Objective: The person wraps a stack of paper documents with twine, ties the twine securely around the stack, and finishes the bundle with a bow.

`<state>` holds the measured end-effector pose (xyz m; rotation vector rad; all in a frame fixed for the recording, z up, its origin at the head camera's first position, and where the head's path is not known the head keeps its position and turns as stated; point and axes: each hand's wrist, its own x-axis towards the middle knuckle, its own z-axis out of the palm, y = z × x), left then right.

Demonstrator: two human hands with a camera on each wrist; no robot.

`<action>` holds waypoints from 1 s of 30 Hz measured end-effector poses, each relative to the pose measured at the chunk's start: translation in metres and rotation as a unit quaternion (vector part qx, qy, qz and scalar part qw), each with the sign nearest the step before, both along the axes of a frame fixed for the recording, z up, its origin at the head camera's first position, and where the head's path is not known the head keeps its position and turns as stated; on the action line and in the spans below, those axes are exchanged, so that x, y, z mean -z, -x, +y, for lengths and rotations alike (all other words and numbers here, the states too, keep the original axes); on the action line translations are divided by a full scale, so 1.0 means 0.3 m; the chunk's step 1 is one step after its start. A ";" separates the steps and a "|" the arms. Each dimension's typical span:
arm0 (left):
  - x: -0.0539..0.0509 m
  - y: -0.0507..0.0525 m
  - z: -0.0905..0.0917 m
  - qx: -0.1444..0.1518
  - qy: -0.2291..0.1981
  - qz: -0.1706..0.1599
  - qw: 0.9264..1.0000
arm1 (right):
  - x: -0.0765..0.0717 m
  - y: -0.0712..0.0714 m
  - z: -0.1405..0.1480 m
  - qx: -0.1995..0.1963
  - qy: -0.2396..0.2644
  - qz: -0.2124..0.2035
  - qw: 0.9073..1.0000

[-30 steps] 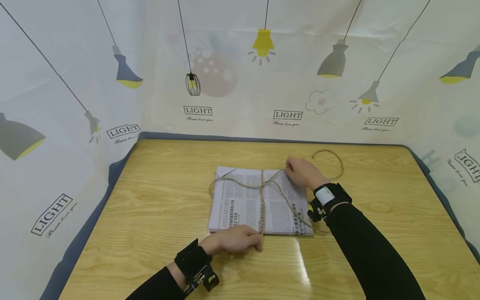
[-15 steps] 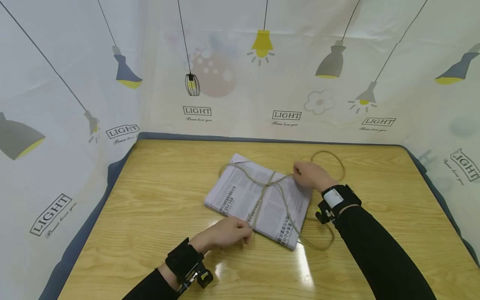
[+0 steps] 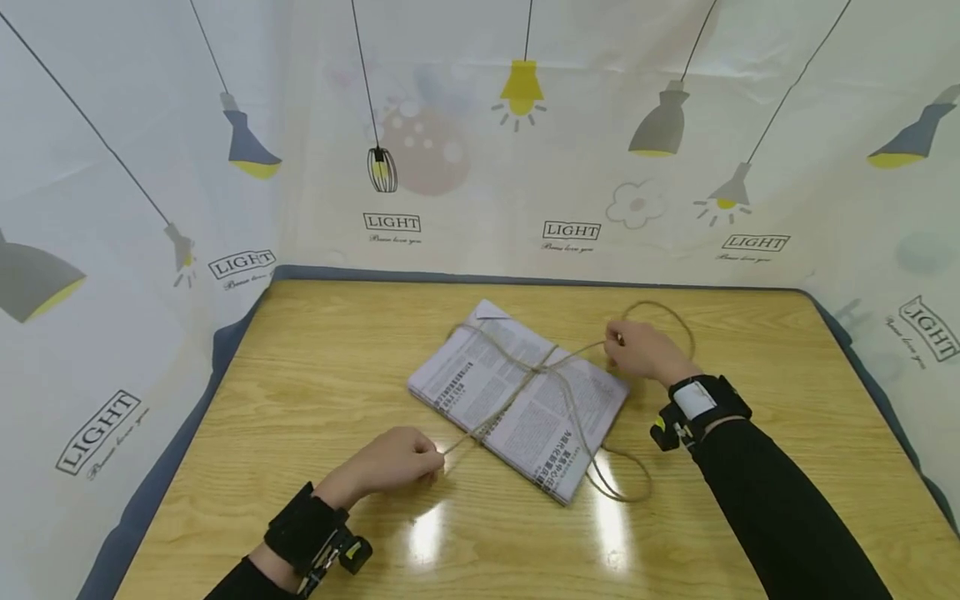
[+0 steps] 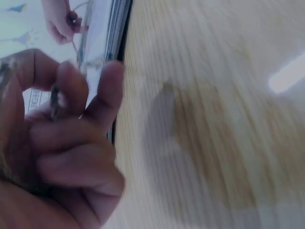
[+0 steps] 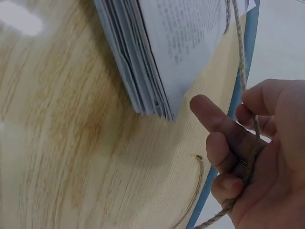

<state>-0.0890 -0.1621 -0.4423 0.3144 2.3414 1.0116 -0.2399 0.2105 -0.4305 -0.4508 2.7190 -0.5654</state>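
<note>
On the left, we see the person's bare left hand (image 3: 386, 462) drawn clear of the bundle since half a second ago, thumb and fingertips pinched on tan twisted-fibre twine (image 3: 538, 368), with a straight length now showing between hand and paper. In the middle, the flat stack of grey-white printed newspaper (image 3: 528, 425) lies on the pale yellow wood-grain table (image 3: 322, 358) between the hands; a second ago it sat square, and now we find it askew. On the right, the bare right hand (image 3: 647, 348) has slid slightly outward, its thumb and index finger together on another length of twine, which also runs across the palm. We judge that the two strands are being pulled apart to take up slack at their crossing, though curves elsewhere remain loose.

For texture, again from the left, the table's glossy streaked surface throws back bright glare. The newspaper is a thin rectangular slab, its layered folded edges slightly ragged in the right wrist view. The twine looks rough and ropey, curving limply off the near right edge, with another loose curve arching beyond the right hand.
</note>
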 end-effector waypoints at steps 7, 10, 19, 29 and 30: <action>-0.004 -0.022 -0.014 0.051 0.010 -0.020 0.998 | 0.018 0.008 -0.009 -0.018 0.007 0.017 1.000; -0.005 -0.018 0.011 0.049 0.011 -0.032 0.998 | 0.024 0.004 -0.032 -0.061 0.025 0.012 0.998; 0.003 -0.003 0.178 -0.009 0.061 0.058 0.996 | 0.050 -0.001 -0.085 -0.129 0.056 0.011 0.990; 0.066 -0.016 0.249 -0.047 0.087 0.163 0.982 | 0.071 -0.014 -0.112 -0.096 0.041 0.039 0.994; 0.067 -0.015 0.241 -0.043 0.068 0.155 0.985 | 0.069 -0.016 -0.112 -0.087 0.038 0.040 0.995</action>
